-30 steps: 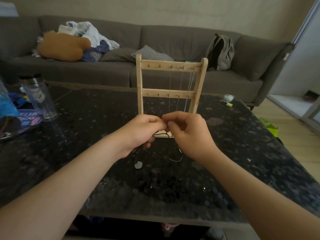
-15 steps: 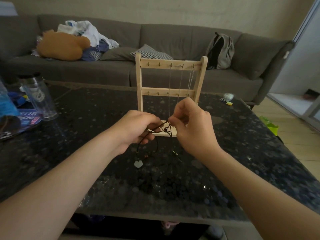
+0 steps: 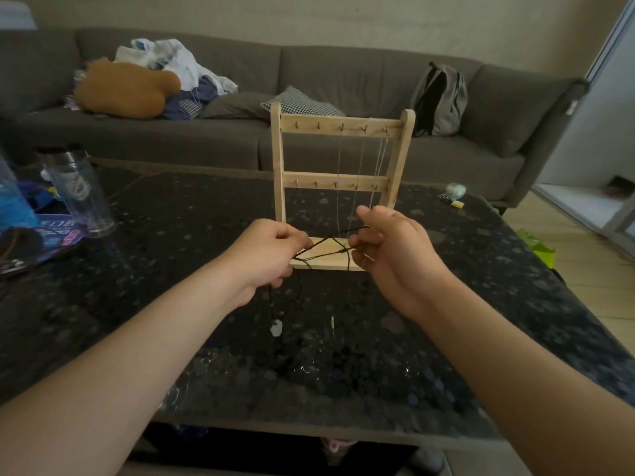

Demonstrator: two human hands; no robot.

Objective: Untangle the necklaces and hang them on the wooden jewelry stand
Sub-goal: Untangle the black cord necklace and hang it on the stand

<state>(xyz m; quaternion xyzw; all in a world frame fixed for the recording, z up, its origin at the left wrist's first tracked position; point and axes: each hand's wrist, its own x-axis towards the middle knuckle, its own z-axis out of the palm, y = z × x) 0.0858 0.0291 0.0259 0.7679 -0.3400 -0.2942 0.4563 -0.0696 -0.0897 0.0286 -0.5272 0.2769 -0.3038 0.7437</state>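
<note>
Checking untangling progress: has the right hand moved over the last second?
Yes. The right hand shifted rightward, from mid-base of the wooden stand toward its right post, stretching the black cord.

Stand (image 3: 338, 187) on table (image 3: 206, 355), before sofa (image 3: 343, 73)

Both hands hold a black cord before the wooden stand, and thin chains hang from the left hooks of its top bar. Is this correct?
No. In the head view the thin chains hang from the right hooks of the top bar; the rest is correct.
</note>
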